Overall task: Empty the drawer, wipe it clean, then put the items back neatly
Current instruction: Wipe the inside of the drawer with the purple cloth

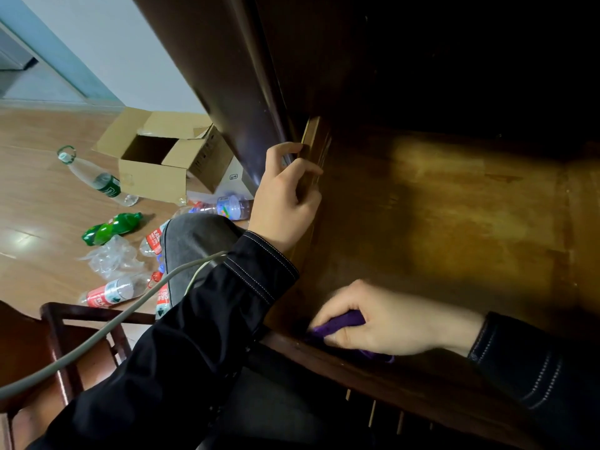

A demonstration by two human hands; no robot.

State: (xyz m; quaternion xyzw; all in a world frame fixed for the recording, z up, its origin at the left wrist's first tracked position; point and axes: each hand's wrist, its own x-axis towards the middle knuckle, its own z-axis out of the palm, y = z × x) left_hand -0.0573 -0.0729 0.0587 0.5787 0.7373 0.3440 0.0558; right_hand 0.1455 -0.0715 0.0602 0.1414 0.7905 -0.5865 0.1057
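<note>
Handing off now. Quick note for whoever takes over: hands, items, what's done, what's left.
Hands: left grip holds the drawer's left side wall; right grip holds the purple cloth, pressed into the near left corner.
Things: drawer is open, with nothing visible in it, though the back is dark. On the floor to the left lie plastic bottles beside an open cardboard box.
Done: drawer emptied, as far as visible; wiping under way.
Left: finish wiping, then put the items back neatly.
</note>
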